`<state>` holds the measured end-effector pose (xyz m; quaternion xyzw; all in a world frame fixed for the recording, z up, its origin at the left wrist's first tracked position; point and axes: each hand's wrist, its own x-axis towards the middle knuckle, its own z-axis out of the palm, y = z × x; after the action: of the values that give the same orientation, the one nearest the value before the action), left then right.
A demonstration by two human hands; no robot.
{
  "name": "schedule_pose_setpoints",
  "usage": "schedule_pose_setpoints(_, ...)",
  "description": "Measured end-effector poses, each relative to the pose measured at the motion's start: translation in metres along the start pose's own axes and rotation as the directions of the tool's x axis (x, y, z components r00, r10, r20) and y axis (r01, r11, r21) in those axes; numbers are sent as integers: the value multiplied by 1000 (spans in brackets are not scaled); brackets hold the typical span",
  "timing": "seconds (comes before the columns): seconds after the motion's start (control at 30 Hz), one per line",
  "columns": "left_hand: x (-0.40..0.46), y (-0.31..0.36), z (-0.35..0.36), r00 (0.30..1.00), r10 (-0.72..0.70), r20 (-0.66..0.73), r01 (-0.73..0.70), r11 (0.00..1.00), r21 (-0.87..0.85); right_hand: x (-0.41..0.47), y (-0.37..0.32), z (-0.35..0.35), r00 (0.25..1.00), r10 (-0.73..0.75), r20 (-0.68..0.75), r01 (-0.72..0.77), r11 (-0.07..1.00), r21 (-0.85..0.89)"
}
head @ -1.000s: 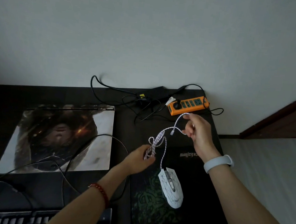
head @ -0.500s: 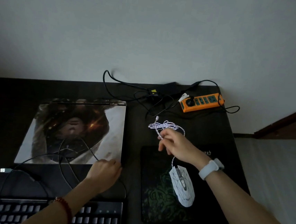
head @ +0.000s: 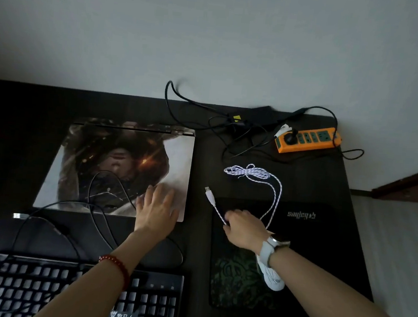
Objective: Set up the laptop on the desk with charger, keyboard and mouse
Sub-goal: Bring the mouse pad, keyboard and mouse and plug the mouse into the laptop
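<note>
The closed laptop (head: 100,163), its lid covered with a printed picture, lies flat on the dark desk (head: 29,100). My left hand (head: 157,209) rests flat and spread on the lid's near right corner. My right hand (head: 243,228) pinches the white braided mouse cable (head: 275,190) just behind its USB plug (head: 208,192), which points toward the laptop's right side. The white mouse (head: 272,277) sits on the mouse pad (head: 239,284), partly hidden under my right wrist. The black keyboard (head: 37,290) lies nearest me, its black cable looping over the laptop lid.
An orange power strip (head: 309,140) sits at the back right with a tangle of black charger cables (head: 231,124) and a black charger brick (head: 263,112) beside it. The keyboard's USB plug (head: 20,216) lies loose left of the laptop's near edge. The desk's right edge is close.
My left hand moved from the laptop's near edge up onto its lid. My right hand slid along the mouse cable toward the plug, leaving the bundled loop lying on the desk.
</note>
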<state>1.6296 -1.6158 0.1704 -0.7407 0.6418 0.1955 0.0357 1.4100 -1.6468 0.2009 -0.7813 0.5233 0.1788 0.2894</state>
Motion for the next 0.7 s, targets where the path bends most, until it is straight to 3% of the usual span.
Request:
schedule_pose_setpoints(0.07,8,-2,3,1000,18,14,-18,1000,2,17,-11,0,991,33,-132,-19,995,100)
schedule_pose_setpoints(0.27,28,-6,12,998,66,3,-67,996,62,64,-29,14,927,114,-356,-75,990,121)
schedule_pose_setpoints(0.4,39,-1,8,998,42,-45,-41,998,40,79,-22,13,903,126,-411,-63,984,165)
schedule_pose_setpoints(0.57,54,8,5,992,-14,-124,6,998,-67,89,-15,5,886,-10,-463,75,990,122)
schedule_pose_setpoints(0.7,56,12,13,975,-49,-218,29,995,-92,100,-9,1,882,-15,-470,115,976,186)
